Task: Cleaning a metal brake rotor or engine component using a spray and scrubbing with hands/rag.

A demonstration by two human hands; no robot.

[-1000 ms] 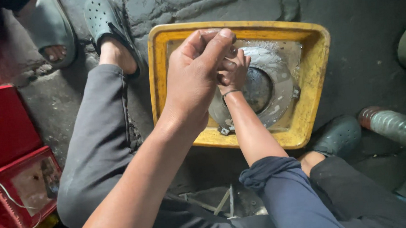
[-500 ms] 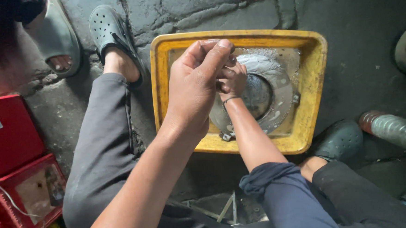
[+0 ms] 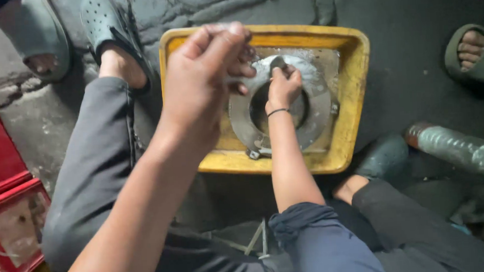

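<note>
Nearest the camera: the person's dark trousers and rolled blue sleeve (image 3: 325, 242), knees apart, squatting over a wet stone floor (image 3: 423, 10). Thin metal rods (image 3: 258, 237) lie on the ground between the legs.

Near left: red box (image 3: 6, 220) with a clear panel; contents not legible.

Near right: grey ribbed hose (image 3: 463, 152) lying on the floor, just beside the person's dark clog (image 3: 384, 156).

Centre: yellow tray (image 3: 355, 80), rectangular, shallow, holding a film of water. In it lies one flat metal ring (image 3: 316, 121) with a large round central hole, wet and streaked with foam. A small bracket sticks out at the ring's near edge.

Right hand (image 3: 283, 87): low in the tray, fingers closed on a small dark pad (image 3: 277, 62), pressing it onto the far part of the ring. A thin band sits on the wrist.

Left hand (image 3: 203, 83): raised above the tray's left side, fingers curled together with the tips pinched; whether anything is held between them cannot be told.

Far left: the person's other clog (image 3: 109, 21), and beside it another person's foot in a grey slide (image 3: 32, 36). Far right: a second foot in a green slide (image 3: 478, 52).
</note>
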